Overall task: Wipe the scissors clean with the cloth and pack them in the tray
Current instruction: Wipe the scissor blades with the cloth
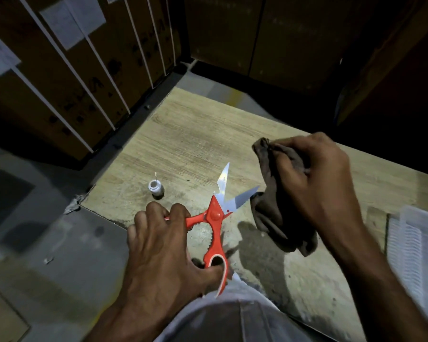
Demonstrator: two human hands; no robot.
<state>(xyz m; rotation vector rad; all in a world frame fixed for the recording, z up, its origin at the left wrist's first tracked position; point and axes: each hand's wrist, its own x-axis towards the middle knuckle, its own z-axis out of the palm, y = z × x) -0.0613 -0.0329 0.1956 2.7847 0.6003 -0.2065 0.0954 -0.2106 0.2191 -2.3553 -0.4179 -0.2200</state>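
Wooden table (183, 144), open red-handled scissors (216, 213)

One pair of scissors (216, 213), one cloth (279, 201), one small white bottle (156, 188), one white tray (415, 253), two hands: left hand (163, 245), right hand (314, 178).

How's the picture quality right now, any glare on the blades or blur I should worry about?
Head view: light falls only on the table, the surroundings are dark; the scissors show bright glare on the upper blade; the tray at the right edge is blurred and bent by the wide lens; both hands cast hard shadows under the cloth.
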